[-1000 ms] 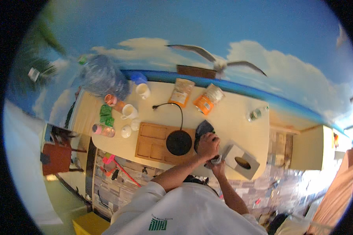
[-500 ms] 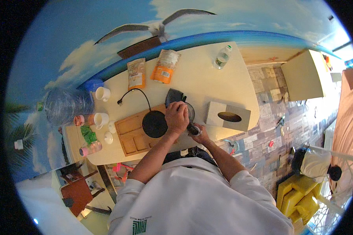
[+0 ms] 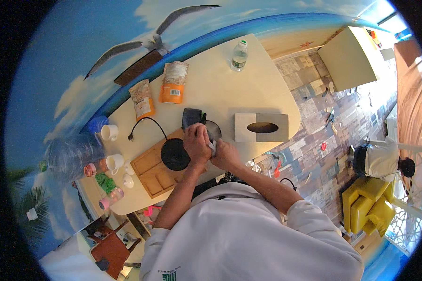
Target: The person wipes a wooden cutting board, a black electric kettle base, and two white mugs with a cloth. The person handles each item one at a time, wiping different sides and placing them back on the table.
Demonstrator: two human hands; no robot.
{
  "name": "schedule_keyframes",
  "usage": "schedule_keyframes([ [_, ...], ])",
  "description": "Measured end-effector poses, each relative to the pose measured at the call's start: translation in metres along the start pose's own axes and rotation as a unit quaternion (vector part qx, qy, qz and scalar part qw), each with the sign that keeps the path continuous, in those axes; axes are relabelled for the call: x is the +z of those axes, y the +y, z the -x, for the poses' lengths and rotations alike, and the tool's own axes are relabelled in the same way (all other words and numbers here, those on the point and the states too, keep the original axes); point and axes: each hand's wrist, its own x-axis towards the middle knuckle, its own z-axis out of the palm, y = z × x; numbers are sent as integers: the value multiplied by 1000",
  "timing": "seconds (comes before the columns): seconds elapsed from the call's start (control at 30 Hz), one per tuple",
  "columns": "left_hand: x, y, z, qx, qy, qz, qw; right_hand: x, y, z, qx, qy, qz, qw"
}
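My left hand [image 3: 197, 143] is closed on a dark vessel [image 3: 192, 116], which has a round, grey, mesh-like part [image 3: 213, 127] at its right; the grip is partly hidden. My right hand [image 3: 225, 154] is closed on a crumpled pale grey item [image 3: 213, 146] against the vessel, beside my left hand. A black round power base [image 3: 172, 155] with a cord and plug lies just left of my hands, on a wooden compartment tray [image 3: 152, 175]. A tissue box [image 3: 261, 126] lies to the right on the cream table [image 3: 220, 93].
Two orange pouches [image 3: 173, 82], a water bottle [image 3: 239, 56], two white mugs [image 3: 109, 133], a large blue water jug [image 3: 72, 159] and small bottles [image 3: 110, 198] stand on the table. A red-brown chair [image 3: 110, 255] is lower left, yellow seating [image 3: 365, 206] lower right, a cabinet [image 3: 347, 58] upper right.
My view has swung right, so the table appears more tilted. My right hand has moved up beside my left, with the pale item between them.
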Motion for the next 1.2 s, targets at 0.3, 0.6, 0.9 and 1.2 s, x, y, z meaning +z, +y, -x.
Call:
schedule_keyframes([
  [0.3, 3, -2, -8, -19, -14, 17, 1000, -12, 33, -39, -81, -195, -124, 970],
  [0.6, -3, -8, -11, 5, -42, 54, 998, 43, 56, -7, -188, 27, -273, 943],
  [0.9, -9, -19, -8, 12, -84, 67, 994, 90, 96, -32, -209, -35, -287, 934],
  [1.2, -18, -25, -3, -32, 8, 92, 995, 86, 98, -21, -74, -19, -94, 993],
])
